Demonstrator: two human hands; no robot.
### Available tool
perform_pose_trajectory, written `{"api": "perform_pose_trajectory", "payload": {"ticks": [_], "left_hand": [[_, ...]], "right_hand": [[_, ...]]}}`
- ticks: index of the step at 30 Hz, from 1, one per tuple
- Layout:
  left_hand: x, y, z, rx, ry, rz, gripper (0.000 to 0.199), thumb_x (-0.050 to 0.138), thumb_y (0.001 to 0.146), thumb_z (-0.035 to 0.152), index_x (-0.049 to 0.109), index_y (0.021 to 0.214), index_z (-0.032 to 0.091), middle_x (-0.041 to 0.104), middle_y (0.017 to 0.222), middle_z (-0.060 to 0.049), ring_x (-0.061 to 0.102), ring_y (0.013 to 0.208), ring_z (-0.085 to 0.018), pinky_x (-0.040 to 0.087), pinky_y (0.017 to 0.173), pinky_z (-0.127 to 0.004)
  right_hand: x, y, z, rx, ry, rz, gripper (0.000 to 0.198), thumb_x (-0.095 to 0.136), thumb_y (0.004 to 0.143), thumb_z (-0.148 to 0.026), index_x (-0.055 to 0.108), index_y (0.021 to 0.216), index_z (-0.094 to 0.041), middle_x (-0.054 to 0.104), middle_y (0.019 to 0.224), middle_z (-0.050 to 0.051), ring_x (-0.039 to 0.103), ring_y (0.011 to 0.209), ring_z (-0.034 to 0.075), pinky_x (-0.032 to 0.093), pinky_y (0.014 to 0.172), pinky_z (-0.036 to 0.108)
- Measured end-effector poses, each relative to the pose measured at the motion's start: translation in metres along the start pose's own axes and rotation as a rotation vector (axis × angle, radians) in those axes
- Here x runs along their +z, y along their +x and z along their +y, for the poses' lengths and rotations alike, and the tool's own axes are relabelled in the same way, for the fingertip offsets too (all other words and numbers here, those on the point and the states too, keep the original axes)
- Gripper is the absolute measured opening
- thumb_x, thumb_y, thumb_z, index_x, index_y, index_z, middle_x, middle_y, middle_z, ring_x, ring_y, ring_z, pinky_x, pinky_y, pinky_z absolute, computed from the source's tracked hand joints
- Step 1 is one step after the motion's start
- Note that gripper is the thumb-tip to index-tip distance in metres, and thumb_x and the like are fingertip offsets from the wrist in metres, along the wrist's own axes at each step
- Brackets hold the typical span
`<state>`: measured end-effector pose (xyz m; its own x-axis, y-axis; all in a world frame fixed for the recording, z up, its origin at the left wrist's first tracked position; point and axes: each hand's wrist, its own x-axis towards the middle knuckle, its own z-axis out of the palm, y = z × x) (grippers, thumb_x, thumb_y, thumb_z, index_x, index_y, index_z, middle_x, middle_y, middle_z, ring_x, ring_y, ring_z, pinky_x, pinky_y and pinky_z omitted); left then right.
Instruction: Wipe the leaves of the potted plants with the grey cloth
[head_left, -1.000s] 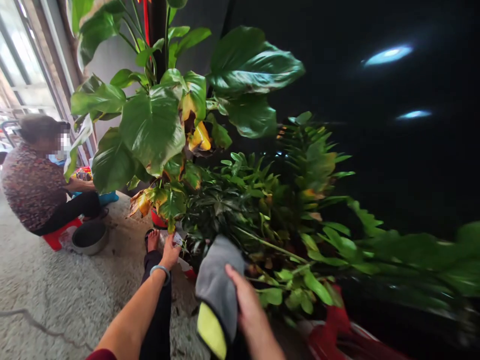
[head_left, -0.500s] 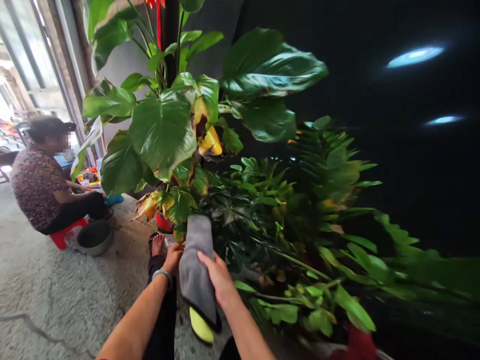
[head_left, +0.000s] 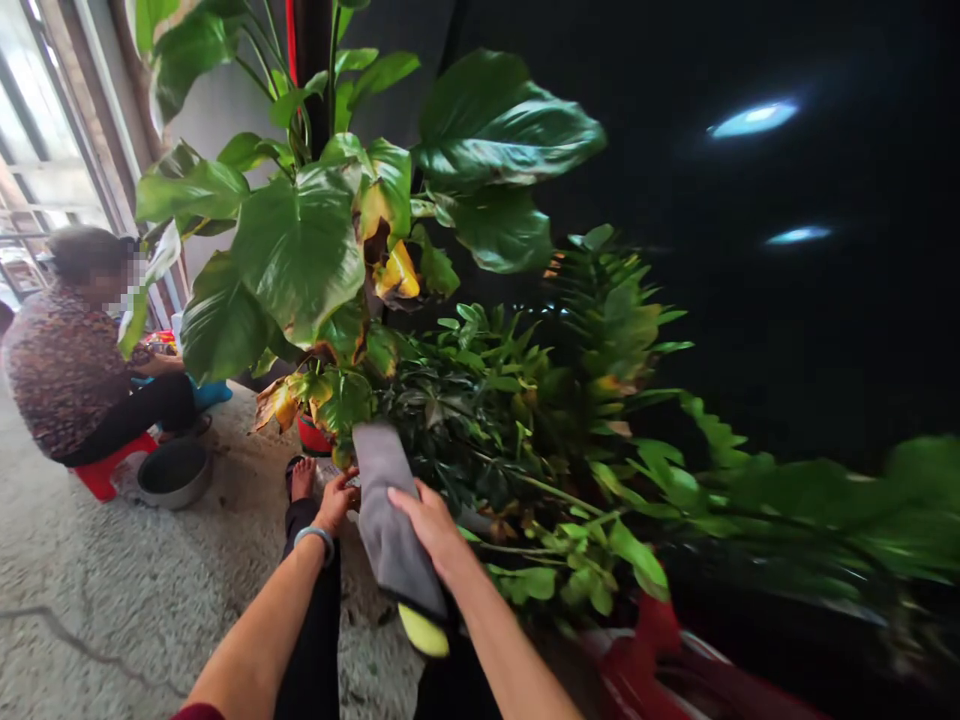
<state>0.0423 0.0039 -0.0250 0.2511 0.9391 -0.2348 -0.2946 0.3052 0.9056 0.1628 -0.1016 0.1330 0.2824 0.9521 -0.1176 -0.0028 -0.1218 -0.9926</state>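
Your right hand: fingers closed on a grey plush cloth with yellow underside, near a yellowing green leaf. Your left hand: fingers half-curled, hold unclear. Cloth gripped; work apparently unfinished.

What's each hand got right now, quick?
Left hand: fingers partly curled near the low leaf tip; whether it grips anything can't be told.
Right hand: closed on the gray cloth.

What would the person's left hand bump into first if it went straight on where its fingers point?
Probably the grey-and-yellow fabric cloth in the right hand: its edge appears close ahead of the left hand, though depth is unclear.
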Motion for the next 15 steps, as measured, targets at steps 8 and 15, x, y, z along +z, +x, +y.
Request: {"api": "perform_pose_trajectory", "payload": {"ticks": [8,15], "left_hand": [[0.006,-0.013,-0.002,-0.001,-0.095,-0.036,0.040,0.077,0.054,0.030,0.073,0.092,0.015,0.068,0.104,-0.010,0.061,0.091,-0.022,0.048,0.070,-0.029],[0.070,-0.027,0.014,-0.013,-0.240,-0.222,0.046,0.074,0.058,0.031,0.072,0.103,0.019,0.067,0.107,-0.009,0.060,0.096,-0.023,0.049,0.074,-0.032]], "right_hand": [[-0.068,-0.092,-0.041,0.060,0.170,0.033,0.046,0.079,0.058,-0.047,0.072,0.097,-0.024,0.075,0.079,0.003,0.069,0.073,0.027,0.053,0.070,0.036],[-0.080,-0.024,-0.038,0.072,0.265,0.305,0.031,0.074,0.042,-0.030,0.064,0.071,-0.025,0.069,0.061,-0.003,0.062,0.060,0.022,0.051,0.061,0.032]]}}
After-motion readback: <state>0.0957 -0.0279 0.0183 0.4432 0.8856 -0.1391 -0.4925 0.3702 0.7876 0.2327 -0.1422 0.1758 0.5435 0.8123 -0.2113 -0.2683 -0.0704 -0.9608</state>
